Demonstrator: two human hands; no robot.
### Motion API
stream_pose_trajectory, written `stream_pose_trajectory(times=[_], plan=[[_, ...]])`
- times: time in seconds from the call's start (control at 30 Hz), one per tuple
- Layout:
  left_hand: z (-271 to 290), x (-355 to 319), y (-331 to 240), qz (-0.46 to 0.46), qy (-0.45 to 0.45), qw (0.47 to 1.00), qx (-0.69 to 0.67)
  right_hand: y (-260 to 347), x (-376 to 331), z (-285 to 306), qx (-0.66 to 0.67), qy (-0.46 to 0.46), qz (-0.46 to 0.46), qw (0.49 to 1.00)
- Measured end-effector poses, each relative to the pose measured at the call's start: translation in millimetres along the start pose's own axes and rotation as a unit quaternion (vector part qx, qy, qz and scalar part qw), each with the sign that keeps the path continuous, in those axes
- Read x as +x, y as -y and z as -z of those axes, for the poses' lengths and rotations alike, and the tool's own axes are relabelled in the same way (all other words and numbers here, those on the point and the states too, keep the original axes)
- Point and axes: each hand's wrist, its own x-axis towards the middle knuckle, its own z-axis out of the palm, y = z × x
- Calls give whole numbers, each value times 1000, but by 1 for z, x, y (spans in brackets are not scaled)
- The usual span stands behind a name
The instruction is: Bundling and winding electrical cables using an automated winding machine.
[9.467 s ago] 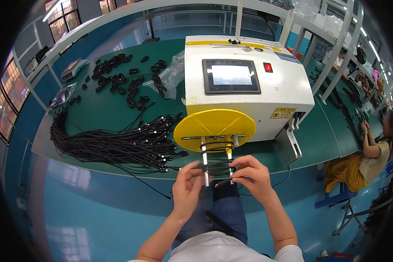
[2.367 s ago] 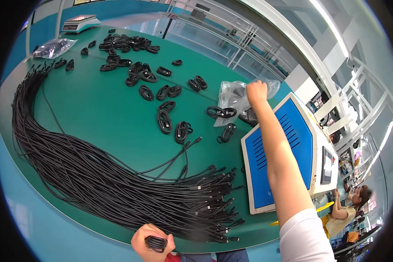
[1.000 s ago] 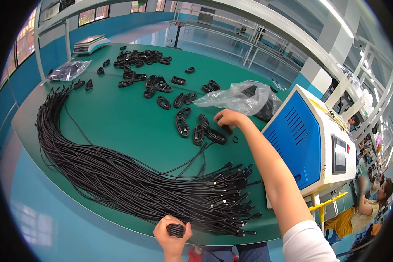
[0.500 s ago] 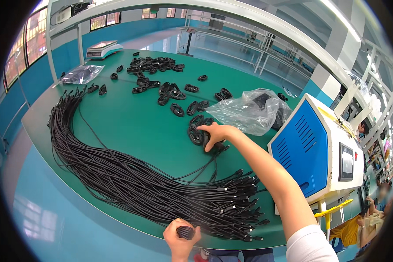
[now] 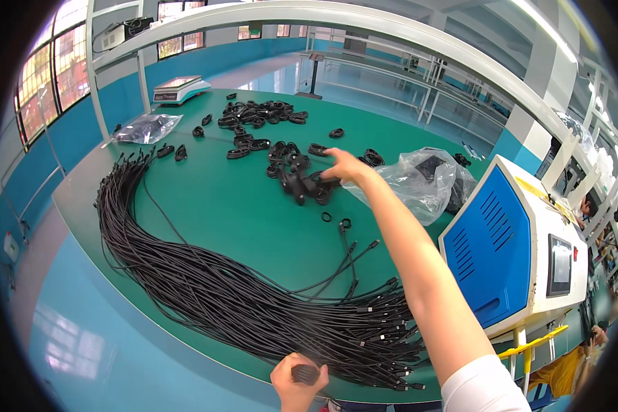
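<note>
My left hand [image 5: 296,382], near the table's front edge, is closed around a coiled black cable [image 5: 305,374]. Farther out, the spread fingers of my right hand [image 5: 346,168] reach over several coiled cables [image 5: 303,185], which are smeared by motion; the fingers touch the coils' right side. A long bundle of loose black cables [image 5: 213,275] curves across the table from the far left to the front right, with plug ends gathered at both ends. A couple of cable ends stick up from it toward the middle, beside a small black ring [image 5: 326,216].
More coiled cables [image 5: 264,112] are heaped at the back of the green table [image 5: 206,199]. A clear plastic bag [image 5: 412,182] lies to the right, near a blue and white machine [image 5: 491,233]. At the back left are a scale [image 5: 180,89] and another plastic bag [image 5: 147,128].
My right hand has moved away from me, and the coils by it have slid farther back toward the others. The left hand keeps its coil. The whole view has shifted a little.
</note>
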Motion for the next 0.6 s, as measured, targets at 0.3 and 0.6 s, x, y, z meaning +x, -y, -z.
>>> stream_pose_trajectory(times=[0.3, 0.6], plan=[[0, 8, -3, 6, -13, 1000, -1, -123, -57, 90, -450, -110, -204, 862], [-6, 19, -12, -29, 21, 998, 56, -137, -50, 134, -498, -76, -441, 743]])
